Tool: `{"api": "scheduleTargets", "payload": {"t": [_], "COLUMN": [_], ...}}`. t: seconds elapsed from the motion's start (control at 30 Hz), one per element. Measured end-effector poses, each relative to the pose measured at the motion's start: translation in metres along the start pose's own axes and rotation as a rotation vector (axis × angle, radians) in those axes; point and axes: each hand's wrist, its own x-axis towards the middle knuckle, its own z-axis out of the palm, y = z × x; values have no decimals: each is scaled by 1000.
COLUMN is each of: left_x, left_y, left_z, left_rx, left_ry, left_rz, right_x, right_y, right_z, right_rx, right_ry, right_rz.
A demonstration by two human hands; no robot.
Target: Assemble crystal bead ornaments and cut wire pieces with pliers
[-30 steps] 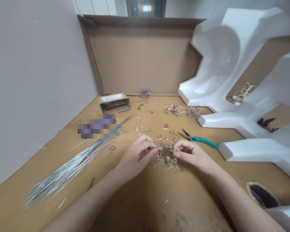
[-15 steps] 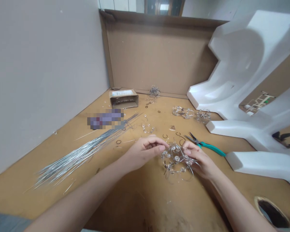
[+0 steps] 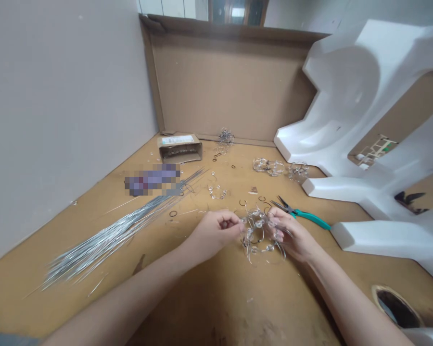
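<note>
The left hand (image 3: pixel 213 234) seems to pinch, through blur, the near edge of the beaded wire cage (image 3: pixel 259 224); the right hand (image 3: pixel 292 231) grips its other side. Turned since half a second ago, its round opening shows more clearly. Pliers (image 3: pixel 305 215) lie just beyond.

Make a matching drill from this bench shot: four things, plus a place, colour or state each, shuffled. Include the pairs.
1. Pliers
2. Wire bundle
3. Small box
4. Nearest beaded wire piece

A. Brown, pale label, open side towards the camera
B. Between the left hand and right hand
C. Turquoise-handled
D. Long, thin, silvery strands

Pairs: 1-C, 2-D, 3-A, 4-B
</note>
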Motion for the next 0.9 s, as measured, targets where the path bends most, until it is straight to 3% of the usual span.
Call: {"api": "scheduleTargets", "payload": {"t": [0.13,0.23,0.57,0.73,0.9], "left_x": [5,7,6,6,7], "left_y": [-3,-6,-2,-4,-5], "left_z": [-8,-13,-15,-15,-12], "left_rx": [-495,-727,-874,-907,-912], "left_ry": [-193,-325,-404,-415,-430], "left_rz": [-185,-236,-239,-233,-237], "right_x": [4,7,9,8,5], "right_y": [5,8,4,3,-1], "right_z": [0,-3,-9,-9,-3], "right_rx": [108,155,311,282,125], "right_ry": [9,31,-75,-77,43], "right_rz": [100,172,357,331,208]}}
